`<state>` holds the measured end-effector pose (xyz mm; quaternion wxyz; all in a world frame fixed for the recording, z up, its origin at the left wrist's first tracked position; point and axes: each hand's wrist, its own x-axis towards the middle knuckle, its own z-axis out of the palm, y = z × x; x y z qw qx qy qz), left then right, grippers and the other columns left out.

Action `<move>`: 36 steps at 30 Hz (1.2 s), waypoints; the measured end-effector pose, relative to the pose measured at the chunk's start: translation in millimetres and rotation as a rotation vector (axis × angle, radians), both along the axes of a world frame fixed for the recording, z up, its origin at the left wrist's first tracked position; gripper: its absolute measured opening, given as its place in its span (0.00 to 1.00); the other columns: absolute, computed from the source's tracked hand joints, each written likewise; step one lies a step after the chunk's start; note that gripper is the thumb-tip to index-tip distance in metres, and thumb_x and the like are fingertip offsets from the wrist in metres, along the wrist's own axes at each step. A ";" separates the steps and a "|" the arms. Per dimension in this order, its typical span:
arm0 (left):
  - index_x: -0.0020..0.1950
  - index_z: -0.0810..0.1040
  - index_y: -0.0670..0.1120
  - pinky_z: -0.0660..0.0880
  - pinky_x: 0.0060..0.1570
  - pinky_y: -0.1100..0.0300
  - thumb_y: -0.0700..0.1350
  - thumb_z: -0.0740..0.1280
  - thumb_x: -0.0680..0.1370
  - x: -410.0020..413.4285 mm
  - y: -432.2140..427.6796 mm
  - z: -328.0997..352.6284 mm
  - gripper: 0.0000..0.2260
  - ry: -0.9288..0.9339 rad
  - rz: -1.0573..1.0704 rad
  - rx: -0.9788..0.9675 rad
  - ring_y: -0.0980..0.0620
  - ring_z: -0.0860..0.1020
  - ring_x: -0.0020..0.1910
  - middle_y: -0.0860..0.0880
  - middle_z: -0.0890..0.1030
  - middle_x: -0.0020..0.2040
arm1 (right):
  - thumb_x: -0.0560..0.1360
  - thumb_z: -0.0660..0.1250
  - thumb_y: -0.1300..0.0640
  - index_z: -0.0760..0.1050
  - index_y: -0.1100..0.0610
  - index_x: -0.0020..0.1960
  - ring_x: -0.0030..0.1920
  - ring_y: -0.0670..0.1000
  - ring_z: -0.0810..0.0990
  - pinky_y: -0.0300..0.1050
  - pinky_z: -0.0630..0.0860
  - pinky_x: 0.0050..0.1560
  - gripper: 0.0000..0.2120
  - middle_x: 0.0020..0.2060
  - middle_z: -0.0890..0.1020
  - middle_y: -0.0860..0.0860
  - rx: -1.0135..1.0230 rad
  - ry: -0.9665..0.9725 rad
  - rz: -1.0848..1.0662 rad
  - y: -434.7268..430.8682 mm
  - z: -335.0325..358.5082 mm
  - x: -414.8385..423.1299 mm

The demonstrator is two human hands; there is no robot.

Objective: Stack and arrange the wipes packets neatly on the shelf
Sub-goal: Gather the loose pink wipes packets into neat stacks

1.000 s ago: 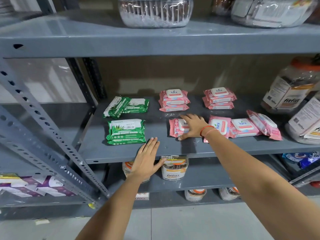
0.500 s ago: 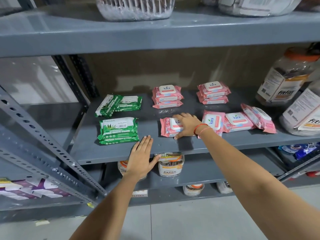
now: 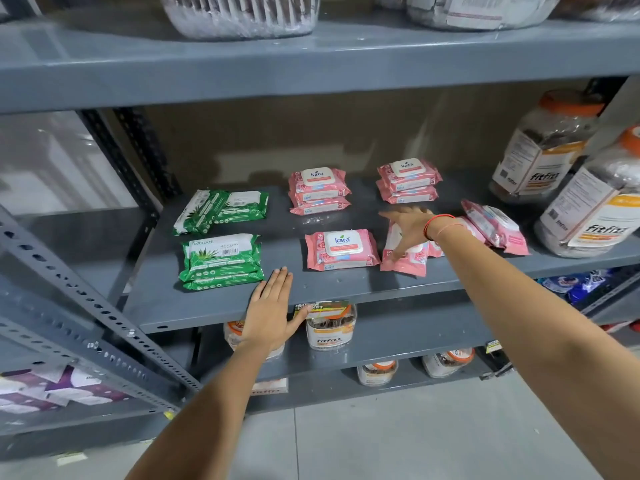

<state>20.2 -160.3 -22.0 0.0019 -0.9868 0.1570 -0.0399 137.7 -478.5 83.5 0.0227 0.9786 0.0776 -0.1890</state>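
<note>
Packet [image 3: 403, 259] pink, white flap partly hidden, on shelf [image 3: 346, 289] just right of flat pink Kara packet [image 3: 341, 250]; long axis runs front to back, tilted. Right hand [image 3: 410, 230] splayed wide, fingers on packet, no closed grasp. Left hand [image 3: 272, 311] flat, fingers together, on shelf front edge

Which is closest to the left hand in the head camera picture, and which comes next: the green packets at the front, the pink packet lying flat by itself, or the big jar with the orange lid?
1. Front green packets, just left of the left hand.
2. Single pink packet, to its right.
3. Orange-lidded jar, far right, at the back.
</note>
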 end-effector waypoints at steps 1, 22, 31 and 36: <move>0.76 0.49 0.42 0.45 0.74 0.53 0.68 0.33 0.71 -0.2 -0.3 0.0 0.42 0.003 -0.002 -0.008 0.50 0.48 0.76 0.45 0.51 0.77 | 0.56 0.75 0.32 0.44 0.44 0.76 0.76 0.61 0.49 0.65 0.48 0.73 0.60 0.77 0.51 0.54 -0.059 0.034 -0.004 -4.2 -1.5 -1.2; 0.76 0.51 0.42 0.46 0.73 0.52 0.68 0.36 0.72 -1.1 0.0 1.0 0.41 -0.011 -0.011 -0.045 0.49 0.50 0.76 0.44 0.53 0.77 | 0.58 0.77 0.43 0.58 0.49 0.72 0.61 0.60 0.70 0.56 0.71 0.63 0.48 0.61 0.71 0.57 0.187 -0.212 0.037 35.0 29.9 -9.4; 0.75 0.54 0.41 0.49 0.73 0.52 0.65 0.44 0.77 0.9 1.4 -3.5 0.36 -0.005 -0.007 -0.076 0.48 0.52 0.75 0.43 0.56 0.76 | 0.60 0.75 0.38 0.56 0.49 0.74 0.71 0.61 0.60 0.62 0.60 0.68 0.49 0.71 0.64 0.56 0.142 -0.200 0.094 105.0 8.0 -16.8; 0.75 0.53 0.42 0.48 0.73 0.52 0.66 0.38 0.74 2.1 1.7 -4.8 0.38 -0.001 -0.008 -0.063 0.48 0.51 0.75 0.44 0.55 0.77 | 0.60 0.73 0.33 0.48 0.45 0.76 0.75 0.61 0.52 0.65 0.52 0.71 0.54 0.77 0.53 0.54 0.186 -0.068 0.080 97.3 20.4 -15.7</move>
